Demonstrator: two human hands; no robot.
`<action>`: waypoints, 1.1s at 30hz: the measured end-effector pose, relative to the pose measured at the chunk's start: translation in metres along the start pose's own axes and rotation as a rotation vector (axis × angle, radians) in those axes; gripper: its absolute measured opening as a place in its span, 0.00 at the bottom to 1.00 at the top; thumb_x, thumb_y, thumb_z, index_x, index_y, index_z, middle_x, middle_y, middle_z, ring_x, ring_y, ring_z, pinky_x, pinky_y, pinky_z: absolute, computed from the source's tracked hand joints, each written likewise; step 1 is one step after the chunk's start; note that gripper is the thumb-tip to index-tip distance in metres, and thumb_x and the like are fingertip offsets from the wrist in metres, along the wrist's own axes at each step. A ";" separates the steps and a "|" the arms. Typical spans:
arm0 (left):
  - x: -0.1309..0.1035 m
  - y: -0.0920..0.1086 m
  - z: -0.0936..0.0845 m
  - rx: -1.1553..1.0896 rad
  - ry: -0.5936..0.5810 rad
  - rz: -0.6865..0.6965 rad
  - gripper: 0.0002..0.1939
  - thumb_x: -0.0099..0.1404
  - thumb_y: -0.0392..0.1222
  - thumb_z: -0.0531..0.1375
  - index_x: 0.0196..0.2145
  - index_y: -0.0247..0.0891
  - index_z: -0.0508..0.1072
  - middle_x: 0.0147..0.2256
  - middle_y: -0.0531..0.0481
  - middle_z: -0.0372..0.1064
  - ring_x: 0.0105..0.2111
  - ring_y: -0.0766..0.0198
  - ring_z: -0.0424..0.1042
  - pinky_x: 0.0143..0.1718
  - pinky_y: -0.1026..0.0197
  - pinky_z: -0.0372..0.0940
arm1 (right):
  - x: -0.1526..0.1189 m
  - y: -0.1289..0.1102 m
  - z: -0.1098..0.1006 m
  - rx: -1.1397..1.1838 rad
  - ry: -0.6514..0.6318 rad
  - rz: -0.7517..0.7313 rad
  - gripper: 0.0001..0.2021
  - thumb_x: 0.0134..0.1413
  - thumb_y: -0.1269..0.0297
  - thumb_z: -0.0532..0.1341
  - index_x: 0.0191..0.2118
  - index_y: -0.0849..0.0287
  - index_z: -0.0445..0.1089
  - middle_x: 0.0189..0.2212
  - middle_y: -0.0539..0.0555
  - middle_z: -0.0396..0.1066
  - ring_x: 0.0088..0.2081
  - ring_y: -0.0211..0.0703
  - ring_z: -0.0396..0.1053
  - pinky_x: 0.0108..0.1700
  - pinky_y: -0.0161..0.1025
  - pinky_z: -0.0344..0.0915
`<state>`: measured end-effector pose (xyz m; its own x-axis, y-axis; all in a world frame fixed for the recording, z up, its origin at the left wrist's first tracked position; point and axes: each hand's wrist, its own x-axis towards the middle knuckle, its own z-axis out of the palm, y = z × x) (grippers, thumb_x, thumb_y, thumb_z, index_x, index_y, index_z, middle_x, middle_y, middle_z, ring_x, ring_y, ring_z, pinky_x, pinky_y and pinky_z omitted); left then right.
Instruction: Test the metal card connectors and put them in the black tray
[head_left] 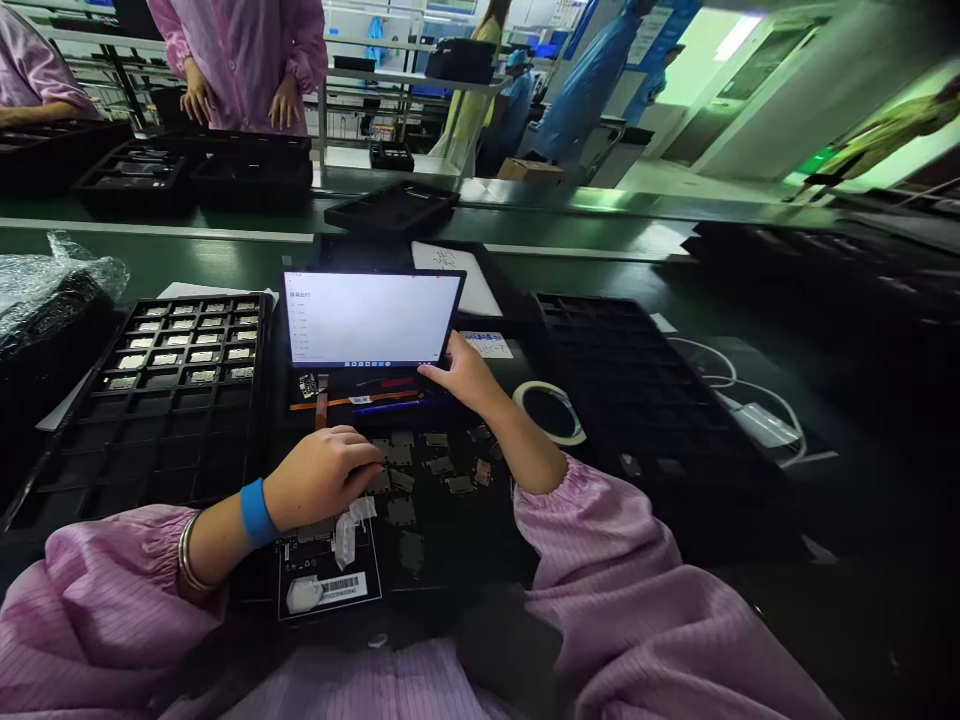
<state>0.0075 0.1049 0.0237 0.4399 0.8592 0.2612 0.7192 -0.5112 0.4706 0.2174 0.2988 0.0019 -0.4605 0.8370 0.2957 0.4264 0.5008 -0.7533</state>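
A lit tablet screen [375,318] stands tilted in front of me. My right hand [466,375] grips its lower right corner, thumb at the front edge and fingers at the side. Lower left of the screen, my left hand [328,474] is closed with curled fingers, above a black board with a barcode label [345,588]; what those fingers hold, if anything, is hidden. Clear tape pieces [346,540] lie on that board. An orange-brown flex cable [322,402] runs from a small circuit board [308,385] down towards my left hand. Several thin metal plates [401,512] lie beside it.
On the left is a compartment tray [172,400] partly filled with small boards; another black tray [637,390] lies right. A tape roll [550,412] sits near my right forearm. White cable and adapter [765,425] lie farther right. Across the bench a co-worker [244,60] stands behind black bins.
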 end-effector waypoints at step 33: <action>0.001 0.001 -0.002 0.010 -0.019 0.017 0.09 0.69 0.36 0.56 0.39 0.36 0.78 0.35 0.47 0.78 0.38 0.58 0.74 0.40 0.56 0.70 | 0.005 0.005 -0.008 0.243 -0.113 0.088 0.17 0.49 0.64 0.60 0.47 0.53 0.70 0.46 0.55 0.77 0.50 0.55 0.74 0.56 0.57 0.67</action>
<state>0.0077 0.1054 0.0259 0.4621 0.8501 0.2528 0.7167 -0.5258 0.4581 0.2230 0.3075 0.0045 -0.5196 0.8382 0.1657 0.2762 0.3483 -0.8958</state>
